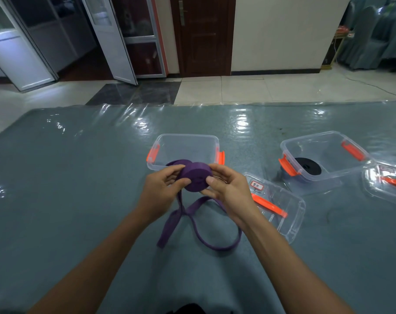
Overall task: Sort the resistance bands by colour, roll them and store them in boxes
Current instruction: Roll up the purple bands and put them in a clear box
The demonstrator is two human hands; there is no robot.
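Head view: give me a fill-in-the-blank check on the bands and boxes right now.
The left hand and the right hand both grip a partly rolled ____ resistance band.
The rolled band lying in the clear plastic box with orange latches on the right is ____.
The clear labelled lid with an orange strip lies flat to the ____ of the right hand.
Missing: purple; black; right.

A purple resistance band (195, 177) is held at the centre of the frame, partly rolled into a thick coil, with its loose tail looped on the desk (79, 177) below. Just behind it an open clear box (188, 135) with orange latches is seen. At the right, a rolled black band (308, 166) is contained in a second clear box (324, 133).
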